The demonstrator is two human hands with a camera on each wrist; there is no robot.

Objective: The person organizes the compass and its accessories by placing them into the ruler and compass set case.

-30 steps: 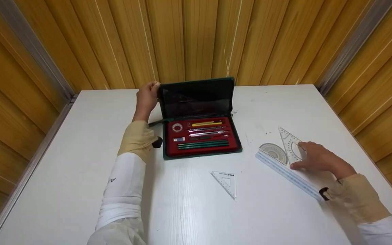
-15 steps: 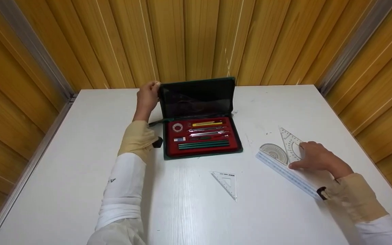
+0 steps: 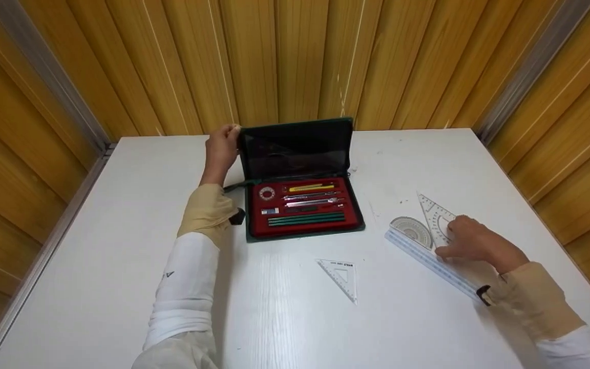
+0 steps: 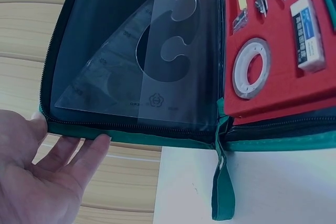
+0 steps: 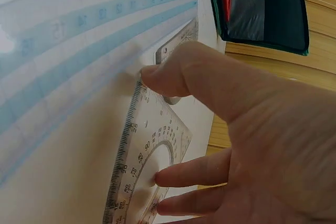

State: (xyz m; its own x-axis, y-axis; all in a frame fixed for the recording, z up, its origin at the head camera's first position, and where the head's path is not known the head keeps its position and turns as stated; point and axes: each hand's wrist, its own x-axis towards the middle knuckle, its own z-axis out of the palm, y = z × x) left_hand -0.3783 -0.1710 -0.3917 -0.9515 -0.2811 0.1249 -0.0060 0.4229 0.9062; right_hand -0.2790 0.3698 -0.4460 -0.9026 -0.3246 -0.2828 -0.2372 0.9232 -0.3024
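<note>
My left hand (image 3: 220, 151) pinches the upper left corner of the raised lid (image 3: 297, 148) of a green zip case; in the left wrist view the fingers (image 4: 86, 156) lie along its green edge. On the table at the right, my right hand (image 3: 482, 243) has thumb and fingertips on a clear set square (image 3: 434, 215). The right wrist view shows the thumb at one corner of the set square (image 5: 142, 145) and the fingertips by its curved cut-out. A clear protractor (image 3: 412, 231) and a blue-striped ruler (image 3: 430, 264) lie beside it.
A smaller set square (image 3: 343, 277) lies in front of the case. The red tray (image 3: 300, 228) holds a white ring, an eraser, a yellow cutter, compasses and green pencils. A clear pocket inside the lid holds a template (image 4: 121, 77). Wood-patterned panels (image 3: 300, 61) stand behind the table.
The right hand has shifted slightly, its fingers now drawn in further over the set square. The left hand and the case stay put.
</note>
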